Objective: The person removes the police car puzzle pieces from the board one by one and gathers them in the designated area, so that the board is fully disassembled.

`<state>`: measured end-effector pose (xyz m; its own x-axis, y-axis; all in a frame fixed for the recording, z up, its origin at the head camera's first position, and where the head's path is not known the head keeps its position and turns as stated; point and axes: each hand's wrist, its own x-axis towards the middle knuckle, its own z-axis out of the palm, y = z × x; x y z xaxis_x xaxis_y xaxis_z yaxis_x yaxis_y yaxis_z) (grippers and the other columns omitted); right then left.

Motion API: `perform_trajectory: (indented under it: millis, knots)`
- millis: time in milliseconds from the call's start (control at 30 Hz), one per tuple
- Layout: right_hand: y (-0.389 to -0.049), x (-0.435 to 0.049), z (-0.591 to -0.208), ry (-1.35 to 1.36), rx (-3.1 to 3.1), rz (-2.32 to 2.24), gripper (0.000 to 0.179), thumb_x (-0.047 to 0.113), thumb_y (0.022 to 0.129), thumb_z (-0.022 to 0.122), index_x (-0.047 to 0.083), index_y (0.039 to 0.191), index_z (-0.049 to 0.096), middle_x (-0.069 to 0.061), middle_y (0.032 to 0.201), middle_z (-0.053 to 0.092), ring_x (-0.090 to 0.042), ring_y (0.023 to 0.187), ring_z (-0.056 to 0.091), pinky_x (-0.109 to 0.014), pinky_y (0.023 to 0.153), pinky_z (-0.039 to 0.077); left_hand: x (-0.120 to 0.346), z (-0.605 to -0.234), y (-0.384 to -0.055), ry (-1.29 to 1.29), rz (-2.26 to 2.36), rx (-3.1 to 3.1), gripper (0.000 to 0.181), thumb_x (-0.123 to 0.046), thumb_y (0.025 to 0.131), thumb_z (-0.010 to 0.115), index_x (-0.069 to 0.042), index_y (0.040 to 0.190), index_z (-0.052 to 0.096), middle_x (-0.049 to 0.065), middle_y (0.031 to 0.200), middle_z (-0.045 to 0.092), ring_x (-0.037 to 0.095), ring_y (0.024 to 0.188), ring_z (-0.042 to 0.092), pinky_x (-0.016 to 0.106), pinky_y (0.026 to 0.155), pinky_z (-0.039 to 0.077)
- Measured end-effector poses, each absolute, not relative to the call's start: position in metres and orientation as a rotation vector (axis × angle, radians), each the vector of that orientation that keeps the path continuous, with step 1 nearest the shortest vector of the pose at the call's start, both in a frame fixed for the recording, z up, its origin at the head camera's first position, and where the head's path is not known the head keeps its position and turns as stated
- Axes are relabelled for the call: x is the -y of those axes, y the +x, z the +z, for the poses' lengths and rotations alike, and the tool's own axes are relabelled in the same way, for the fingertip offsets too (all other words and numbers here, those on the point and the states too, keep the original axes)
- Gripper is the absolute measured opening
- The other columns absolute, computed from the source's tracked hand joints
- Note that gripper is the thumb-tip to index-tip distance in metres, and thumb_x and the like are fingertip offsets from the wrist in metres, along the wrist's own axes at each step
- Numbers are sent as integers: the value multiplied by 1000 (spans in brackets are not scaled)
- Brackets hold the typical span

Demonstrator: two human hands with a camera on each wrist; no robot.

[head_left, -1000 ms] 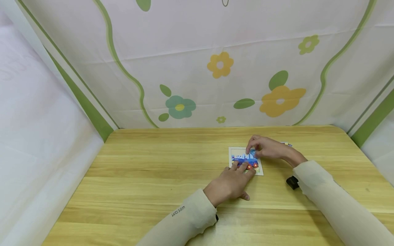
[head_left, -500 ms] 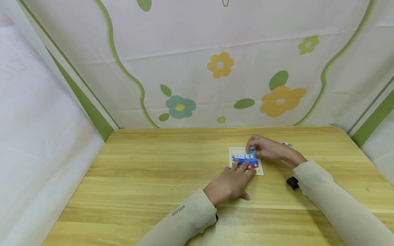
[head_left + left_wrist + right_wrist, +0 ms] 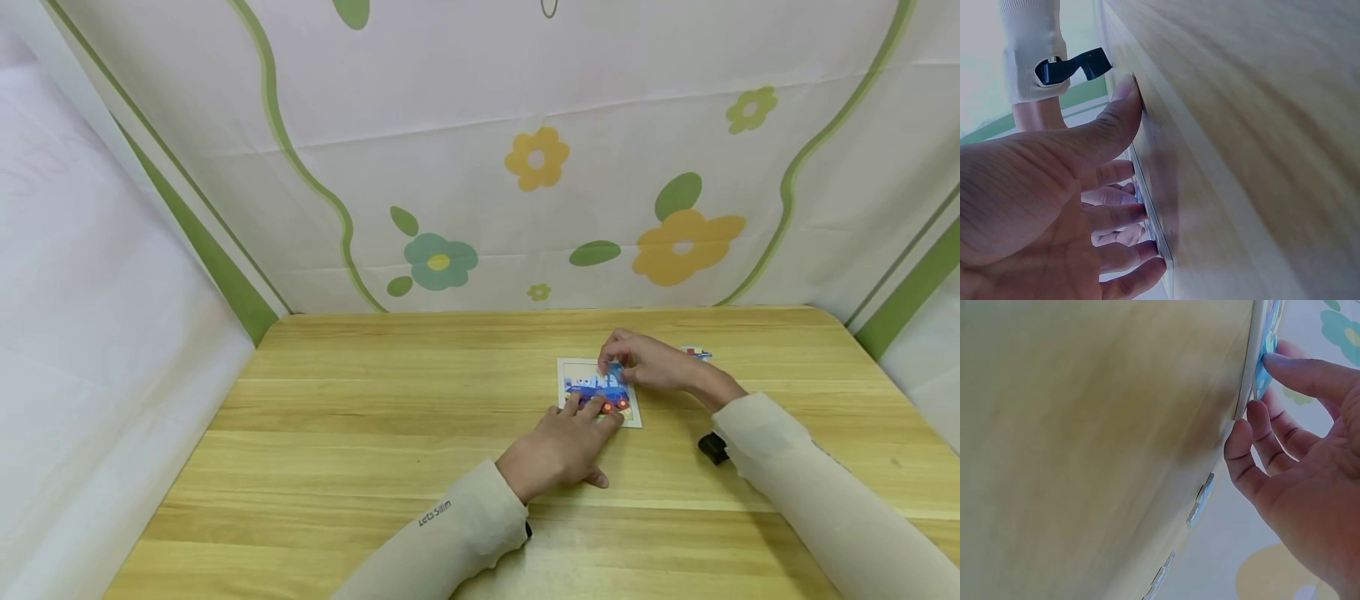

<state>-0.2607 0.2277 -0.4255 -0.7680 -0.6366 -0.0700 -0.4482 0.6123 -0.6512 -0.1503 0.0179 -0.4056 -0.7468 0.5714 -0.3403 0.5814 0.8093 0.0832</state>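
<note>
A small jigsaw puzzle in a white-bordered tray lies on the wooden table, showing a blue vehicle with red wheels. My left hand rests with spread, straight fingers on the tray's near side, its thumb off on the table. At the far right corner of the picture, my right hand pinches a blue puzzle piece between thumb and fingers. That piece stands tilted against the picture in the right wrist view. The fingers partly hide it in the head view.
Loose puzzle pieces lie beyond my right wrist, one nearer piece and one farther piece in the right wrist view. A flowered white cloth hangs at the table's back edge. A black wrist device hangs under the right sleeve.
Both hands stay almost in place. My right hand shifts very slightly, and a little more of the loose pieces shows behind its wrist.
</note>
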Motion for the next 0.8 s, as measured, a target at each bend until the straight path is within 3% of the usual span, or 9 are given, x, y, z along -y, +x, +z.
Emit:
perform_trajectory:
  millis: [400,667,800]
  knots:
    - [-261,-224,-426,-893,-2587,-862,26,-9,96,61,16,96,71,-4,104,62,-21,98,54,-43,91,48,-17,-406,-150,861,-23,-2637,86,-56,88,75,-36,162,36,-5,175,22,27,161,25,46,123,40]
    - [-261,-223,-425,-823,-2626,-869,24,-8,96,63,8,113,67,-6,102,63,-22,96,56,-40,87,49,-17,-405,-149,855,-18,-2638,86,-56,89,75,-35,163,35,-6,175,22,27,161,25,46,124,39]
    - [-261,-222,-424,-808,-2633,-864,21,-7,95,64,4,112,67,-6,100,63,-20,93,55,-36,84,49,-18,-405,-150,855,-23,-2640,87,-56,89,75,-36,163,35,-7,175,22,27,162,25,45,123,39]
